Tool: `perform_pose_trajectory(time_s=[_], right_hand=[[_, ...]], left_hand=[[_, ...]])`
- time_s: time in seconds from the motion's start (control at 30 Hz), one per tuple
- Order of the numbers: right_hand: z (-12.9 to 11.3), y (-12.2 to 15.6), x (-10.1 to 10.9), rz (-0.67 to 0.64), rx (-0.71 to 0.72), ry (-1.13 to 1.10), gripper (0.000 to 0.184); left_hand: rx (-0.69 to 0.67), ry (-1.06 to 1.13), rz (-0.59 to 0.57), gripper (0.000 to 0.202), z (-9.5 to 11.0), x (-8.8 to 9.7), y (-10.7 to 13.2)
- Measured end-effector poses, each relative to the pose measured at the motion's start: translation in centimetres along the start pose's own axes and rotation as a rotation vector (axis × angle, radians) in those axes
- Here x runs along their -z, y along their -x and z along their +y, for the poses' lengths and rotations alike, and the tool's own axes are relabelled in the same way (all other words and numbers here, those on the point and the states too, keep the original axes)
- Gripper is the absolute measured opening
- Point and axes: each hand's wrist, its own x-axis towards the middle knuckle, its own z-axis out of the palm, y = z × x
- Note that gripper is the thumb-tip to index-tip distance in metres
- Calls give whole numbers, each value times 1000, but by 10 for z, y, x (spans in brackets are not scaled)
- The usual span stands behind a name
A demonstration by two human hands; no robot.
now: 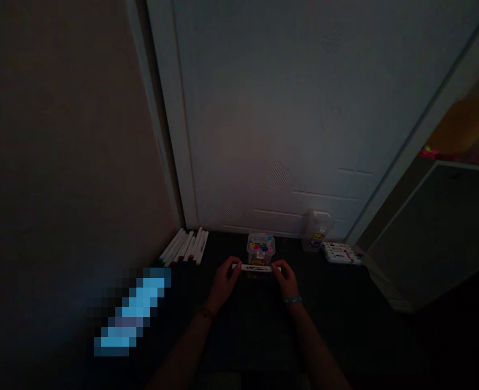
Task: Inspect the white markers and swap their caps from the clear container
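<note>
a white marker [256, 268] with dark lettering is held level between two hands, on the near side of the clear plastic box [264, 257]; whether marker and box touch is too dim to judge. the step in hand looks to be a two-handed hold of the marker, and shifting it from here would call for both grips to travel together or for one to let go first. the left hand [224, 279] pinches one end between thumb and fingers and the right hand [286, 279] pinches the other, so each grip is closed down to the barrel's thickness, with nothing else visible in it. round coloured ends [258, 246], probably of more markers, show inside the box. well to the left of the box, loose markers [201, 246] lie side by side on the dark surface [251, 325]. to the box's right stands a clear container [318, 230], and farther right lies a flat white pack [341, 253]; behind the box rises a pale panel [256, 108] with heart reliefs.
</note>
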Motion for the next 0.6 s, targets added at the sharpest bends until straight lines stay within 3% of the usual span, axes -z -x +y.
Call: perform_pose_trajectory(time_s=[0.6], right_hand=[[1, -2, 1, -39, 23, 22, 25]], left_hand=[[21, 2, -39, 25, -1, 1, 1]])
